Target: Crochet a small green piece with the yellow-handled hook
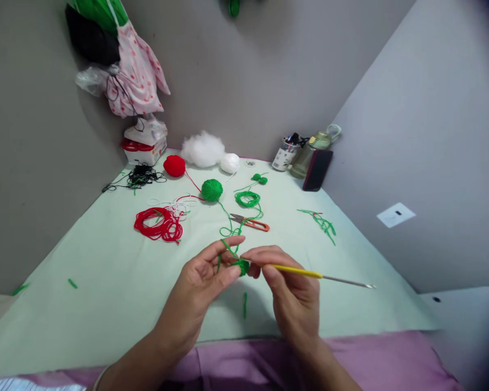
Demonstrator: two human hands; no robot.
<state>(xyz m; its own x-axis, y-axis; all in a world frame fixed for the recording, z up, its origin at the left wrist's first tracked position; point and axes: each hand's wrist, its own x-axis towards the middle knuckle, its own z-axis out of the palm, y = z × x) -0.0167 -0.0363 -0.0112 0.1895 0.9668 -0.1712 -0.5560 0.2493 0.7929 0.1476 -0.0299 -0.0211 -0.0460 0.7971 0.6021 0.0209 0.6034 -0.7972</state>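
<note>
Between the fingertips of my left hand [206,277] is pinched a small green crochet piece [243,266], and green yarn loops over the raised index finger. My right hand [291,288] grips a yellow-handled crochet hook [299,270]. One metal end of the hook points right, while the other end meets the green piece, where fingers partly hide it. From the hands the green strand runs back over the table toward a green yarn ball [212,190]. Just beyond my fingers lie orange-handled thread snips [250,222].
Red yarn coils [157,224] lie left, with a tangle of black yarn [140,176] behind. At the back are a red yarn ball [174,165], white stuffing [204,149] and a white ball [230,163]. A phone [318,170] leans by a bottle [303,160] at right; green scraps [320,222] lie nearby.
</note>
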